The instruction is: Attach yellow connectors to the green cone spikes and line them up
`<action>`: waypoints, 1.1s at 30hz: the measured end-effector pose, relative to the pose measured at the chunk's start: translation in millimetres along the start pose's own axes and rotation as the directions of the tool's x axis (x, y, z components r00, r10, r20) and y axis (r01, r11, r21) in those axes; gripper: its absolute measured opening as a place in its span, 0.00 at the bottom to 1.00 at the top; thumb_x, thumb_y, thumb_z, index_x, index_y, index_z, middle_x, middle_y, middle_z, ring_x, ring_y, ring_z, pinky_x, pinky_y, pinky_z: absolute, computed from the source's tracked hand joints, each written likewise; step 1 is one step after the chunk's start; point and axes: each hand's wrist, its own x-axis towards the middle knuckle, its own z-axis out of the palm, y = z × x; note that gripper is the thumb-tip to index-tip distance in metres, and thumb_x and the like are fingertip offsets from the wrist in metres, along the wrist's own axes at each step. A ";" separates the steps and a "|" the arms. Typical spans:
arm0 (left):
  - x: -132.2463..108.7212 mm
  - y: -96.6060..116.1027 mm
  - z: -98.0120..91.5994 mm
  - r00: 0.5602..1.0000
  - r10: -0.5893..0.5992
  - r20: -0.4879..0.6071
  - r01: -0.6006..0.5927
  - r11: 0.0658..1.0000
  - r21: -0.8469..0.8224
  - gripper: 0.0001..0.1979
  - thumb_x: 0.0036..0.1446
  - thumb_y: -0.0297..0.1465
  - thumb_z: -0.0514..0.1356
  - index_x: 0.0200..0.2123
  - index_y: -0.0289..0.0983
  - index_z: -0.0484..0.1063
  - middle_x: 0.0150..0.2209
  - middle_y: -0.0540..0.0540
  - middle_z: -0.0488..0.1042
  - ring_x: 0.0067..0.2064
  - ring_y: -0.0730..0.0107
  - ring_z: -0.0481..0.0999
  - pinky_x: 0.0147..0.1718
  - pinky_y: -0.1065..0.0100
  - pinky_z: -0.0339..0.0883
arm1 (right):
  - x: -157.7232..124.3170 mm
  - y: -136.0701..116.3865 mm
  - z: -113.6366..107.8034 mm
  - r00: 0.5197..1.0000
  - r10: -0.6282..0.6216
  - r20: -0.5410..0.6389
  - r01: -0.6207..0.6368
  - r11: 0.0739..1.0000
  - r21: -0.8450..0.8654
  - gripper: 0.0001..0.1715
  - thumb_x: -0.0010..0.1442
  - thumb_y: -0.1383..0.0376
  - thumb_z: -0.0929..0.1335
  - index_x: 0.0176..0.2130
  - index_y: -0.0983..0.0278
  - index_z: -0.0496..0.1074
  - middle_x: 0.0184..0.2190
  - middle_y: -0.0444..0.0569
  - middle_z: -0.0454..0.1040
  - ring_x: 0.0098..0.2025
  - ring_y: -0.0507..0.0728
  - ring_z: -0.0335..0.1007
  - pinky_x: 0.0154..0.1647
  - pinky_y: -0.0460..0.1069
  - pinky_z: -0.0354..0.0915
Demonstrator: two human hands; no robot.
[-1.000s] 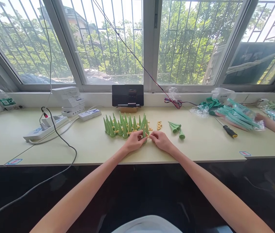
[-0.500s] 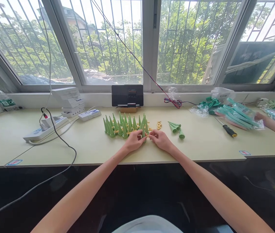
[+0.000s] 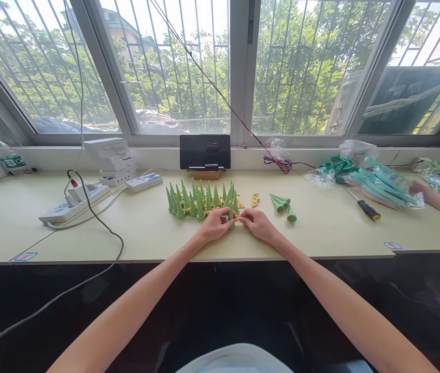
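Head view: left hand [image 3: 212, 228] grips green cone [image 3: 230, 214] near tabletop [image 3: 321, 235] front edge; right hand [image 3: 257, 226] pinches its base; hold cone upright

You have one view, from the camera on your head. It faces forward and down, across the pale green counter [image 3: 321, 233] toward the barred windows [image 3: 181, 67] behind its far edge. Your left hand [image 3: 215, 227] and right hand [image 3: 258, 226] sit mid-frame, arms outstretched, just inside the near edge.
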 end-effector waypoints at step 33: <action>2.8 -9.8 1.9 1.000 -0.018 -0.002 0.018 0.998 -0.066 0.13 0.55 0.38 0.62 0.37 0.34 0.73 0.36 0.45 0.76 0.35 0.69 0.76 0.35 0.69 0.73 | 1.3 3.0 1.0 1.000 -0.007 -0.024 0.007 1.000 0.004 0.10 0.60 0.59 0.65 0.35 0.64 0.71 0.31 0.47 0.75 0.33 0.53 0.68 0.37 0.48 0.62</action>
